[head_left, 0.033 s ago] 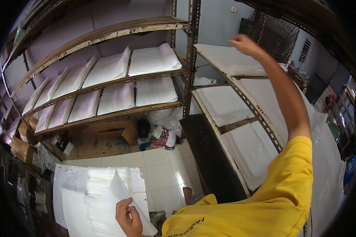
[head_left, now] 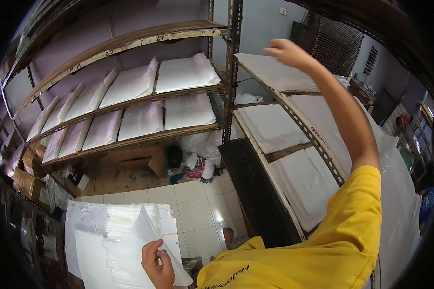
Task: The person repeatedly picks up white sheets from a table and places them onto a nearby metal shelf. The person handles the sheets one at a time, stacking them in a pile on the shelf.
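Note:
At the lower edge, my left hand [head_left: 158,265] is closed, its fingers curled and thumb bent in. It is over the white sheets [head_left: 130,250] of a loose, fanned stack, one of which rises to a peaked corner beside it. What the fingers hold, if anything, is hidden. My right hand [head_left: 289,52] is stretched far out at the upper right, above a shelf of white sheets [head_left: 270,68]. Its fingers are bunched together, and I cannot see whether something small sits between them. Under the loose stack lies a pale board [head_left: 74,219].
A metal rack to the left carries white paper stacks [head_left: 188,74] on two shelves. More paper [head_left: 306,183] lies on the right rack, beside a long black panel [head_left: 255,197]. Plastic bags and cloths [head_left: 200,166] lie on the tiled floor [head_left: 195,214].
My right hand has moved a little to the left and slightly up. My left hand has barely shifted, and the sheets look the same.

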The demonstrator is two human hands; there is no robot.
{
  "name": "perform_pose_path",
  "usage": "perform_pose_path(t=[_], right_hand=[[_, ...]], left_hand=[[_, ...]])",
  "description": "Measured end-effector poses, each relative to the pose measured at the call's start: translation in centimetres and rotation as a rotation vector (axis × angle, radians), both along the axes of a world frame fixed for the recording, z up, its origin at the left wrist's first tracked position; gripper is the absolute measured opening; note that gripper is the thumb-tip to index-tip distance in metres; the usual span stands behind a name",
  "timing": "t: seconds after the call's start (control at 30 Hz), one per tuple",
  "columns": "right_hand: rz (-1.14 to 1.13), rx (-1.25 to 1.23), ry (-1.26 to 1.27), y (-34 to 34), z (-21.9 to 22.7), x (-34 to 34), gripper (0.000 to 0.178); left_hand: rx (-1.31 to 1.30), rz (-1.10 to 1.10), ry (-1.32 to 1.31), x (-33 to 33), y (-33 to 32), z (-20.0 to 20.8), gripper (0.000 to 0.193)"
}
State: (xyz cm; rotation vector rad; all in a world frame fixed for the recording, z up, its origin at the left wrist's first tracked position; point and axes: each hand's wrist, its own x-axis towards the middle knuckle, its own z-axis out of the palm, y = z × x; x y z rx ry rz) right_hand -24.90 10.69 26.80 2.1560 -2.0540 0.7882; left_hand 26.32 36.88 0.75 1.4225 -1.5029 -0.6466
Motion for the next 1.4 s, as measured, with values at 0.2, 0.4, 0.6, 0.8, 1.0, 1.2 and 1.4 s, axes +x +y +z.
perform_pose_path(t=[0.2,0.4,0.6,0.8,1.0,1.2,1.4], right_hand=[[0.907,0.565,0.067,8.8,-6.7,26.0,0.058],[0.992,0.753,0.297,15.2,-8.6,33.5,0.05],[0.898,0.698,0.322,14.7,-4.5,34.2,0.034],[0.716,0.579,0.172,12.6,-3.7,30.9,0.007],[0.841,0.505,0.211,11.7,-3.5,35.6,0.007],[0.858,0.49,0.388,13.5,-2.5,39.2,0.006],[0.816,0.505,0.365,13.9,-2.7,39.5,0.007]], left_hand=[[-0.195,-0.085,-0.035,-2.8,-1.9,2.1,0.028],[-0.424,-0.115,-0.061,-3.9,-0.9,4.4,0.028],[-0.52,-0.016,-0.116,-1.0,4.5,3.8,0.032],[-0.27,0.254,-0.158,3.5,10.4,-4.4,0.026],[-0.021,0.732,-0.309,6.4,17.5,-8.7,0.023],[-0.014,1.051,-0.402,9.6,21.3,-8.5,0.021],[0.002,1.138,-0.47,11.0,22.6,-7.4,0.021]])
